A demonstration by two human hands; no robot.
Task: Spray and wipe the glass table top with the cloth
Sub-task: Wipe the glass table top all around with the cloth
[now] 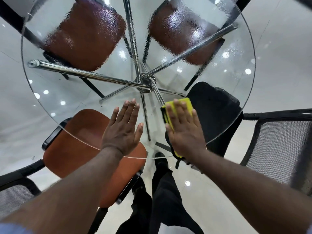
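A round glass table top (50,92) fills the view, and its far half is covered in spray droplets. My right hand (184,129) lies flat with straight fingers on a folded yellow cloth with a black edge (185,103), pressing it on the near right part of the glass. My left hand (124,127) is flat with fingers straight on the near middle of the glass, holding nothing. No spray bottle is in view.
Chrome legs and a hub (143,83) show through the glass. Brown-seated chairs (81,36) stand at the far left, far right and near left (76,137); a black chair (217,105) is at the right. My legs and shoes (160,183) are below the near rim.
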